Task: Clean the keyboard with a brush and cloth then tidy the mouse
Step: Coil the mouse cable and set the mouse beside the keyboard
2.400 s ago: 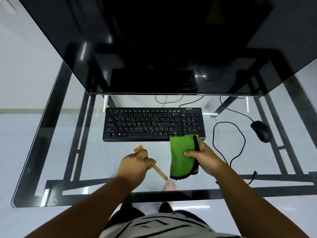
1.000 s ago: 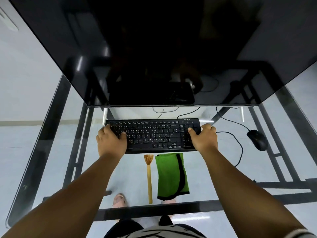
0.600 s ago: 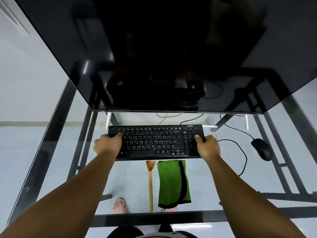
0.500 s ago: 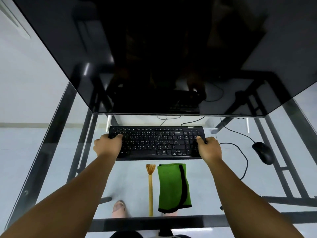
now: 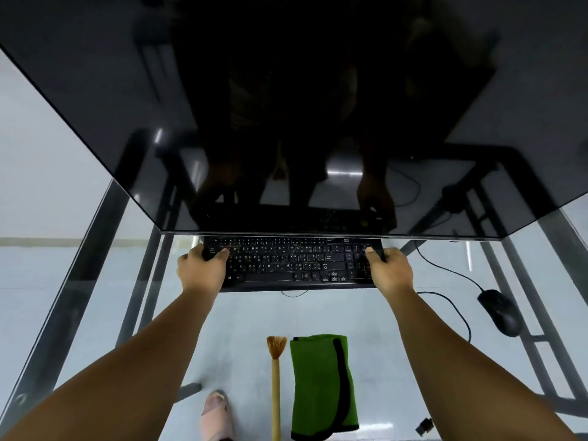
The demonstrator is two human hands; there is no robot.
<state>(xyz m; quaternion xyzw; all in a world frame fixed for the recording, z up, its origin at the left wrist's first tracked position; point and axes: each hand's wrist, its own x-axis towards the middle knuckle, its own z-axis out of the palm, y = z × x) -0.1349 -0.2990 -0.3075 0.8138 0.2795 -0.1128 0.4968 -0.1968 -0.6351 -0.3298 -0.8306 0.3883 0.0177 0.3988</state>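
Observation:
The black keyboard point(image 5: 292, 264) lies on the glass desk just in front of the monitor's lower edge. My left hand point(image 5: 200, 270) grips its left end, thumb on the keys. My right hand point(image 5: 388, 272) grips its right end the same way. A wooden brush point(image 5: 275, 374) lies near me on the glass, bristles pointing away. Right beside it sits a folded green cloth point(image 5: 321, 386) with a black trim. The black wired mouse point(image 5: 499, 311) rests at the right, its cable looping toward the keyboard.
A large dark monitor point(image 5: 286, 122) overhangs the far half of the glass desk point(image 5: 79, 281). Black frame bars run under the glass at left and right. A small black plug point(image 5: 424, 426) lies near the front right. A foot shows below the glass.
Both hands let go of the brush and cloth, which now lie on the glass, and took hold of the keyboard's ends. The keyboard has moved away from me, toward the monitor.

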